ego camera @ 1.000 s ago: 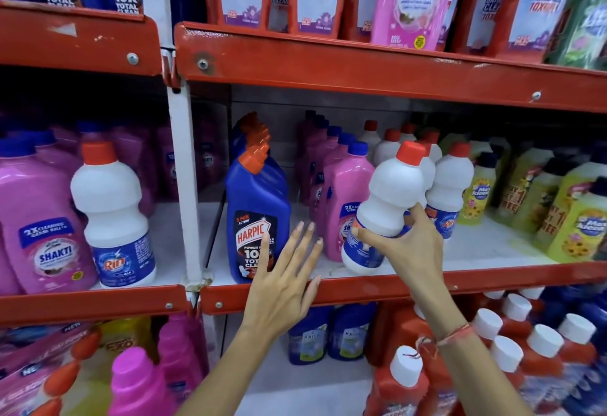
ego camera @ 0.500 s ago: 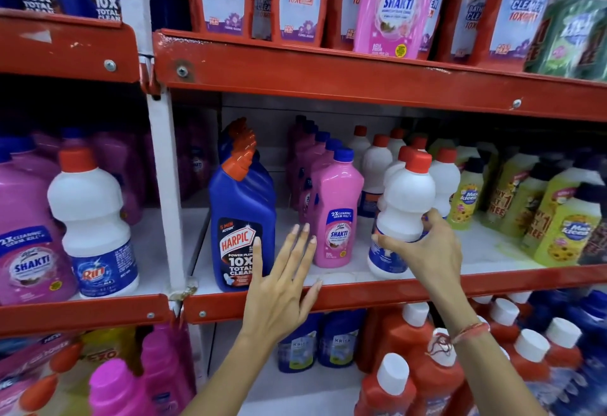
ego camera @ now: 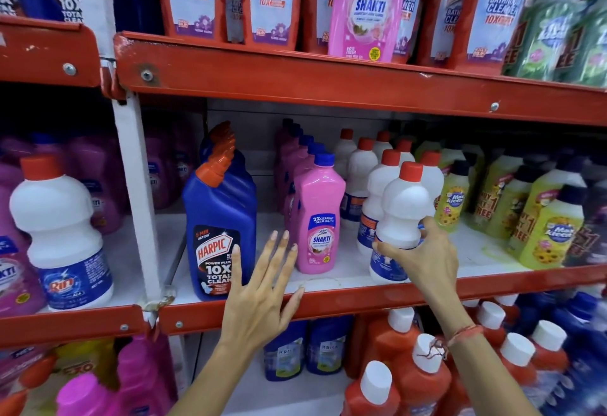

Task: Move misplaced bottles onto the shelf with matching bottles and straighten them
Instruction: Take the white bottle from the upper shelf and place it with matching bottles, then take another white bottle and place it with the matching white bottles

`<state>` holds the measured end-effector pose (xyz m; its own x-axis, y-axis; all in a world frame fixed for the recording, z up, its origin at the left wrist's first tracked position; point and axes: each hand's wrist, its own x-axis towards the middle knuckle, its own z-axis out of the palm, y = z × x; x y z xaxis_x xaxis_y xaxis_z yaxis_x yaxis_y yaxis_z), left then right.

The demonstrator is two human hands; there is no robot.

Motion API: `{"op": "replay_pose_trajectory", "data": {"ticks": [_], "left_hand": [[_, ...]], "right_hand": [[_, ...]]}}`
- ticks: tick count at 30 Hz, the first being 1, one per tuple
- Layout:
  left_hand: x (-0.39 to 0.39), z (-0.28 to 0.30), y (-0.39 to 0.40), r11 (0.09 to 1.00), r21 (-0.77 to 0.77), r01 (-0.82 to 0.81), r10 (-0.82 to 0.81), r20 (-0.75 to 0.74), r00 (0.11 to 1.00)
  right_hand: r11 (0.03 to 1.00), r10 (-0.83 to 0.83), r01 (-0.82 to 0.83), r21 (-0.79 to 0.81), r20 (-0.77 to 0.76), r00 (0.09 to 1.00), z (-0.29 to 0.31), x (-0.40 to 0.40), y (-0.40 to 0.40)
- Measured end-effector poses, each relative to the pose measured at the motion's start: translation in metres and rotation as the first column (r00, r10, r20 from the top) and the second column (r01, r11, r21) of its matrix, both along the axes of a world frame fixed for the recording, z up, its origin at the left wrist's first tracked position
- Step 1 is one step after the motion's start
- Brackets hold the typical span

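Note:
My right hand (ego camera: 423, 259) grips a white bottle with a red cap (ego camera: 402, 215) around its lower body, upright at the front of the row of matching white bottles (ego camera: 377, 185) on the middle shelf (ego camera: 345, 299). My left hand (ego camera: 259, 290) is spread open over the shelf's red front edge, between the blue Harpic bottle (ego camera: 218, 218) and the pink Shakti bottle (ego camera: 317, 218), holding nothing. Another white Rin bottle (ego camera: 62, 235) stands alone among purple bottles on the left shelf section.
Yellow-green Max Kleen bottles (ego camera: 545, 231) fill the shelf's right side. Refill pouches (ego camera: 364, 8) hang on the shelf above. Orange bottles with white caps (ego camera: 423, 373) and blue bottles crowd the shelf below. A white upright post (ego camera: 134, 192) divides the two sections.
My right hand has brought the white bottle from tilted to upright and set it down at the front of the white row. My left hand stayed spread at the shelf edge.

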<state>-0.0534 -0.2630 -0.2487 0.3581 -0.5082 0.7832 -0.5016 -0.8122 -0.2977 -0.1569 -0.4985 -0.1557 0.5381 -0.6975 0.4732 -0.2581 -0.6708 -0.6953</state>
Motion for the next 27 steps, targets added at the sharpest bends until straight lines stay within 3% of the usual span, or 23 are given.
{"op": "replay_pose_trajectory", "data": {"ticks": [8, 11, 14, 16, 19, 23, 27], "left_hand": [[-0.006, 0.003, 0.006, 0.999, 0.007, 0.045, -0.045, -0.020, 0.999], [-0.012, 0.003, 0.017, 0.997, -0.057, 0.055, -0.056, -0.014, 0.998], [-0.015, 0.005, 0.038, 0.992, -0.123, 0.040, -0.039, 0.011, 0.999], [-0.014, 0.008, 0.058, 0.988, -0.154, 0.029, -0.024, 0.036, 0.999], [-0.009, 0.013, 0.095, 0.981, -0.191, -0.013, 0.026, 0.066, 0.997], [0.001, 0.011, 0.151, 0.967, -0.228, -0.111, 0.132, 0.082, 0.988], [0.012, 0.002, 0.203, 0.945, -0.287, -0.158, 0.182, 0.060, 0.981]], "right_hand": [[1.000, 0.000, -0.001, -0.008, -0.098, 0.995, 0.008, -0.011, 0.016], [0.950, -0.211, 0.143, -0.278, -0.233, 0.949, 0.017, -0.023, 0.037], [0.861, -0.331, 0.221, -0.458, -0.174, 0.927, 0.032, -0.033, 0.068], [0.883, -0.208, 0.165, -0.440, -0.050, 0.977, 0.035, -0.031, 0.093], [0.947, 0.077, -0.050, -0.316, 0.075, 0.994, 0.031, -0.022, 0.133], [0.916, 0.384, -0.349, -0.199, 0.174, 0.907, 0.020, -0.003, 0.186], [0.808, 0.577, -0.587, -0.039, 0.252, 0.777, 0.008, 0.014, 0.235]]}}
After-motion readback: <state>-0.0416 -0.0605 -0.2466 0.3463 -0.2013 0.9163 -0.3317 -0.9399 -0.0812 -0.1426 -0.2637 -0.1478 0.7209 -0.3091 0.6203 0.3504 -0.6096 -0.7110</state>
